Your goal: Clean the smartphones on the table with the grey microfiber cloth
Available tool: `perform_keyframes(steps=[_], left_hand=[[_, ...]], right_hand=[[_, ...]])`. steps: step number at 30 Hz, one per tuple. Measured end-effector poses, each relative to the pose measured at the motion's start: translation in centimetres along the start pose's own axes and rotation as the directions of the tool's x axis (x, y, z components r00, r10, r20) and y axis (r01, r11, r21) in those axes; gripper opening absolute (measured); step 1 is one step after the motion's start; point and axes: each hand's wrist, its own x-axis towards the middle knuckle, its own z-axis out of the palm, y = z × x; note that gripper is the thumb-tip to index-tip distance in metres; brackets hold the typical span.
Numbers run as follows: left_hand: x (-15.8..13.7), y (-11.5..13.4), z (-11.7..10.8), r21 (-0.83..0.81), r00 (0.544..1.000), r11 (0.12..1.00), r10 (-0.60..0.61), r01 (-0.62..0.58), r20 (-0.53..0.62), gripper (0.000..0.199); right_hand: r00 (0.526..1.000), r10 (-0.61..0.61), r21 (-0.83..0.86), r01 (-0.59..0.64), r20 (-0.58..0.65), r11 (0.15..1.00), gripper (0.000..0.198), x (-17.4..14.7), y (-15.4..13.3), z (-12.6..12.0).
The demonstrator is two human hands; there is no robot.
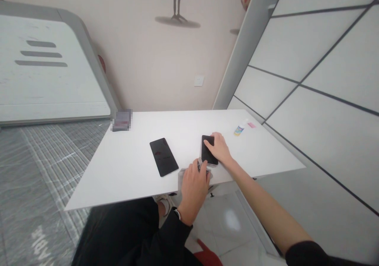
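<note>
My right hand (219, 147) rests at the far right of a black slab-like device (209, 157), which looks like a phone or small tablet. Its thumb lies over the dark screen, and the fingers curl round the far edge. By the near end of that device, my left hand (195, 183) has bent fingers pressed on a thin grey cloth (181, 176) at the table's front edge. Between those fingers shows a small dark bit that I cannot make out. To the left, a larger black tablet (164, 156) lies flat, screen up.
Both devices lie on a white table (124, 179). A small colourful tube or bottle (238, 130) and a pink slip (251, 125) are at the back right. A blurred dark box (121, 120) sits at the back left corner. A white panelled wall (284, 100) runs along the right.
</note>
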Motion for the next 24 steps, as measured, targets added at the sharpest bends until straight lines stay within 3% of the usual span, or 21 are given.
perform_keyframes(steps=[7,13,17,24], left_hand=[[0.0,-0.6,-0.3,-0.038,1.0,0.999,0.026,-0.027,-0.015,0.037],[-0.1,-0.8,0.3,-0.032,0.997,0.999,0.041,-0.043,-0.058,0.033],[0.0,-0.9,0.6,-0.025,0.995,0.998,0.05,-0.053,-0.087,0.035],[0.1,-1.1,0.8,-0.057,0.995,0.998,0.021,-0.026,-0.097,0.044]], right_hand=[[0.995,-0.018,-0.234,0.041,0.099,0.971,0.034,-0.7,-2.3,-1.7],[0.987,-0.034,-0.293,0.08,0.159,0.953,0.038,-1.3,-2.9,-2.1],[0.989,-0.033,-0.313,0.077,0.145,0.947,0.043,-1.2,-2.6,-1.6],[0.996,-0.028,-0.351,0.057,0.088,0.935,0.035,0.3,-2.7,-0.1]])
